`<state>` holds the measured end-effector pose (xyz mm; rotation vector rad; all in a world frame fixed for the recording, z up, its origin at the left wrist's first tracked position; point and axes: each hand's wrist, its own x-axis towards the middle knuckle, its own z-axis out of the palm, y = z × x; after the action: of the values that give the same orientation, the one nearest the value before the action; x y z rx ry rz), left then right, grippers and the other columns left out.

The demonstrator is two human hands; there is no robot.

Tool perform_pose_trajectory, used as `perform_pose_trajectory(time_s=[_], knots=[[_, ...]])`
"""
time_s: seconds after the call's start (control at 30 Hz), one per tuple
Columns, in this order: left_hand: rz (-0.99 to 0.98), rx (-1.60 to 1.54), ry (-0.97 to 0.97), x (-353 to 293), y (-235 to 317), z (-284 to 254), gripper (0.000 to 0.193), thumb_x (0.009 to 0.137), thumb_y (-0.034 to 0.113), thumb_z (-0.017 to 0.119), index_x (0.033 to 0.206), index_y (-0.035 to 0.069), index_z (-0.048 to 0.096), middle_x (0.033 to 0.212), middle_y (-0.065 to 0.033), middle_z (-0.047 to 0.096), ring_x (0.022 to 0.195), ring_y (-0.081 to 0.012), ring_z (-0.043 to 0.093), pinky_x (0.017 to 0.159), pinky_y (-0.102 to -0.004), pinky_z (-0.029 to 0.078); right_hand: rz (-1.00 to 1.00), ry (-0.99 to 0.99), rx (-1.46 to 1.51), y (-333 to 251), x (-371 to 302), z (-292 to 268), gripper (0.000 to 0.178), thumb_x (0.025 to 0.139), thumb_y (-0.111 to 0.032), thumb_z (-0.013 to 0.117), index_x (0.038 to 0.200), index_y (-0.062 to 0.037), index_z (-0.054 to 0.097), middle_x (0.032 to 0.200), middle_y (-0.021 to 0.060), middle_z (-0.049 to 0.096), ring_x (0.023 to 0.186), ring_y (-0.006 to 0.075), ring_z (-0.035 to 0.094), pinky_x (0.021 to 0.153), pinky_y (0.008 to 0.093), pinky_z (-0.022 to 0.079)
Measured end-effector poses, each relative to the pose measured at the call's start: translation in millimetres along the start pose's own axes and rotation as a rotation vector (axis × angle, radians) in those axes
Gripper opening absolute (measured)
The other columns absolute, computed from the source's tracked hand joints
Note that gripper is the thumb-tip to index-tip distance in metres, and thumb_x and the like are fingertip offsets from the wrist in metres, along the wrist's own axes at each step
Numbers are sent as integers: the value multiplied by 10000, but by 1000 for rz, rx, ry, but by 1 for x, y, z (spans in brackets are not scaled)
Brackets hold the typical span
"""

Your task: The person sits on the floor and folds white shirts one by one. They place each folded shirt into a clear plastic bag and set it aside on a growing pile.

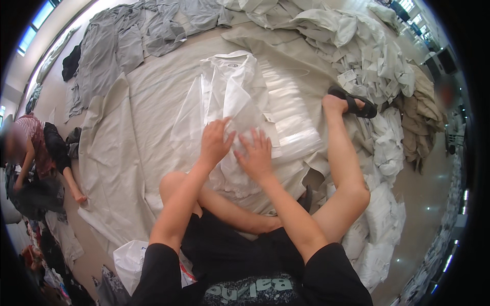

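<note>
**Both palms flat on the bagged white garment**

Left hand (pixel 214 140) and right hand (pixel 256 153) press side by side on the white garment (pixel 232 97), fingers spread and flat, gripping nothing. It stretches away beyond the fingertips on the pale floor sheet (pixel 148 117). A stack of clear bags (pixel 288 109) lies just right.
</note>
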<state>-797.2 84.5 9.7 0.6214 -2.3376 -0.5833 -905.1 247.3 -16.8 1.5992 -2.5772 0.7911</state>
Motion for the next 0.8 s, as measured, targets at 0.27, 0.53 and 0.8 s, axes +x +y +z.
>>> perform_pose_trajectory(time_s=[0.27, 0.53, 0.8], knots=[[-18, 195, -258, 3, -51, 66, 551, 1008, 197, 588, 1539, 63, 535, 1179, -90, 666, 1127, -299, 630, 935, -476, 508, 158, -63, 372, 69, 102, 9, 348, 947, -255, 691, 1235, -72, 756, 1277, 174, 710, 1152, 376, 669, 999, 458, 531], [-1, 221, -404, 20, -44, 71, 581, 970, 196, 613, 1530, 54, 548, 1201, -104, 645, 1126, -308, 617, 929, -476, 502, 614, 46, 628, 174, 315, 66, 827, 863, -514, 862, 1373, 99, 641, 1359, 233, 695, 1203, 288, 688, 1032, 416, 535], [0, 189, -308, 21, -61, 74, 410, 939, 189, 624, 1319, 45, 678, 1174, -95, 667, 1080, -307, 633, 886, -476, 522, 385, -546, 1213, 102, 344, -25, 324, 964, -245, 818, 1203, -32, 775, 1072, 29, 769, 984, 158, 692, 967, 324, 515]])
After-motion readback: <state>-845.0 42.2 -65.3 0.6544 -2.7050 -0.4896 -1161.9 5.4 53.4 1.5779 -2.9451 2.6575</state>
